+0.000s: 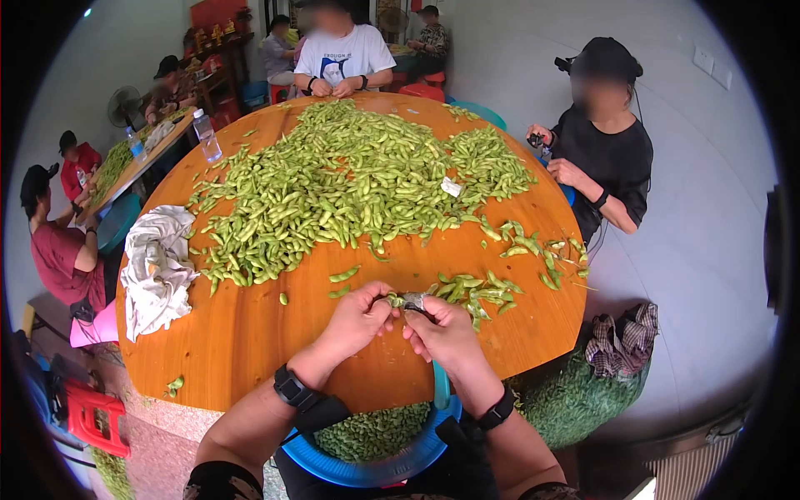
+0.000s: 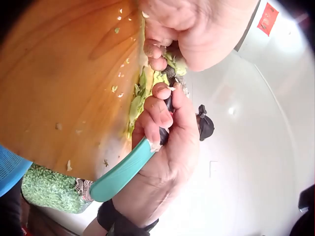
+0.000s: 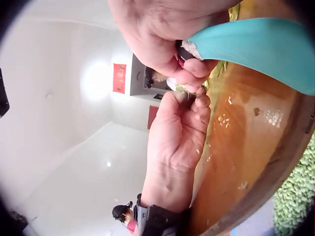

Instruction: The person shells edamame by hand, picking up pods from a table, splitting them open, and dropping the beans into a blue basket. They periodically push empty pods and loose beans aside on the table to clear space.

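Both hands meet above the table's (image 1: 250, 333) near edge, left hand (image 1: 358, 317) pinching a pod (image 1: 395, 299), right hand (image 1: 446, 333) gripping a teal-handled knife (image 2: 123, 172).

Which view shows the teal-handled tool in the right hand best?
Left wrist. The teal handle runs clear from the right hand, whose fingers curl round its dark upper part. The right wrist view shows only a close, cropped stretch of handle. The head view shows just a teal sliver below the table edge.

Pale walls (image 1: 733, 192) — seemingly grey floor (image 1: 700, 275)
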`<state>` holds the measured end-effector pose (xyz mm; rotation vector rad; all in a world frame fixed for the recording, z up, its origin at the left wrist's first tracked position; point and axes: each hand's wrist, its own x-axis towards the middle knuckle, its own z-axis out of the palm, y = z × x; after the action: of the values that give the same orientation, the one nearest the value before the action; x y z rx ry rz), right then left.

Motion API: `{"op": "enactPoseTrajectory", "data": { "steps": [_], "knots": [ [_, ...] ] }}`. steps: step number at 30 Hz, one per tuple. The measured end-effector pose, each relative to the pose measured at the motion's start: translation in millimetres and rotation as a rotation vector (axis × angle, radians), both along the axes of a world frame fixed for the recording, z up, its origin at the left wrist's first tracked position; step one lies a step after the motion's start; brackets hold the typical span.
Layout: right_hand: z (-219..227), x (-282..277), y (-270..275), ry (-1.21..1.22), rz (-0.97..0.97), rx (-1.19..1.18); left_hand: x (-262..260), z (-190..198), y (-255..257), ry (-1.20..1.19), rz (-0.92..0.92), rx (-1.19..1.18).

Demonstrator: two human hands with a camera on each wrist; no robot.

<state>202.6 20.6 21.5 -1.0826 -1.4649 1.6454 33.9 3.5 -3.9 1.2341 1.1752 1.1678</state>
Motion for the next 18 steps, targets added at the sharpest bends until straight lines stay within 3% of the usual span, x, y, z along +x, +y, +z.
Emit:
{"op": "enactPoseTrajectory", "data": {
  "steps": [8, 10, 14, 18],
  "knots": [
    [2.7, -2.7, 5.4, 0.119, -0.027, -0.097, -2.7, 0.1, 1.7, -0.085, 0.023, -0.041],
    [4.0, -2.0, 6.1, 0.122, -0.033, -0.09, -2.5, -1.5, 2.9, -0.043, -0.061, 0.071],
    [8.4, 1.6, 2.0, 0.138, -0.106, -0.09, -4.1, -5.2, 2.7, -0.02, -0.043, 0.034],
    [16.7, 34.4, 7.0, 0.201, -0.224, -0.088, -2.1, 9.2, -16.7, 0.403, -0.014, 0.1]
  ]
}}
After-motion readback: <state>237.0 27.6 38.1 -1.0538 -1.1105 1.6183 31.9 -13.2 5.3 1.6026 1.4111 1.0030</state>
